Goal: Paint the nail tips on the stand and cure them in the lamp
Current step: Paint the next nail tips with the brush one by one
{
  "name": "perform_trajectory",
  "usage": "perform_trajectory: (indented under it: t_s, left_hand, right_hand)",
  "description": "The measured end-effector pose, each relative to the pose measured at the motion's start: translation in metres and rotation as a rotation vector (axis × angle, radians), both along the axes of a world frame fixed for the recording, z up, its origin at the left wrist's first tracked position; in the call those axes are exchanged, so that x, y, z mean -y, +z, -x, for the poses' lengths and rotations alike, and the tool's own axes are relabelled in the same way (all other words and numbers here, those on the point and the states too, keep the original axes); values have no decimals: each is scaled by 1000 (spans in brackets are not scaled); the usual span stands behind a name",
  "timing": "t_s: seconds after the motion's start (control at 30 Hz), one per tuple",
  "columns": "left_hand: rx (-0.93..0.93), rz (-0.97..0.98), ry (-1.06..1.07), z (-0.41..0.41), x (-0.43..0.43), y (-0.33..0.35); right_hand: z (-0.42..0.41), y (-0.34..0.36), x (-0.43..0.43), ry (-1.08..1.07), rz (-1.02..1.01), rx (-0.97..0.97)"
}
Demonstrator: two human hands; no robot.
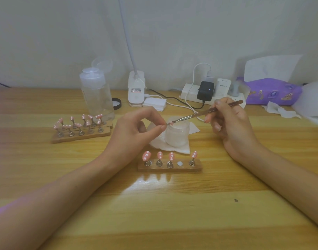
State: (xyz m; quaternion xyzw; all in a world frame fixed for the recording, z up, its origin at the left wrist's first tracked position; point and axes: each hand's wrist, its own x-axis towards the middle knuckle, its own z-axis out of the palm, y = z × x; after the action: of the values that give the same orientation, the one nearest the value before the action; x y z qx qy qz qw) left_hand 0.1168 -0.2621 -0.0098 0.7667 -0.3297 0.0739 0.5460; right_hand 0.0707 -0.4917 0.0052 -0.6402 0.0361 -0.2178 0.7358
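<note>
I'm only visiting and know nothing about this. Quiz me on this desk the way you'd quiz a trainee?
1. True or false: every slot on the near stand holds a nail tip.
2. Which hand holds the brush? A left, B right, C neither.
3. Fill in: the pink nail tip at the brush's end, near the white jar, is pinched by the ___ hand.

Key: 1 false, the fourth slot is bare. 2 B, the right hand. 3 left hand.

Near wooden stand (169, 168) — four pink, white-dotted nail tips (160, 155) upright on metal holders (158, 162), a white disc (180, 163) between third and fourth. Fifth tip (170, 123) pinched off the stand in the left hand (134, 130), fine brush (199, 114) touching it. Far left — two more stands (80, 135), tips all dotted.
</note>
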Motion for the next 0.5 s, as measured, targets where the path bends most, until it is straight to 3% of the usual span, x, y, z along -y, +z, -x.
perform_trajectory:
  t_s: [0.5]
  left_hand:
    - [-61, -1, -5, -1, -1, 0]
  right_hand:
    - [1, 1, -1, 34, 24, 51]
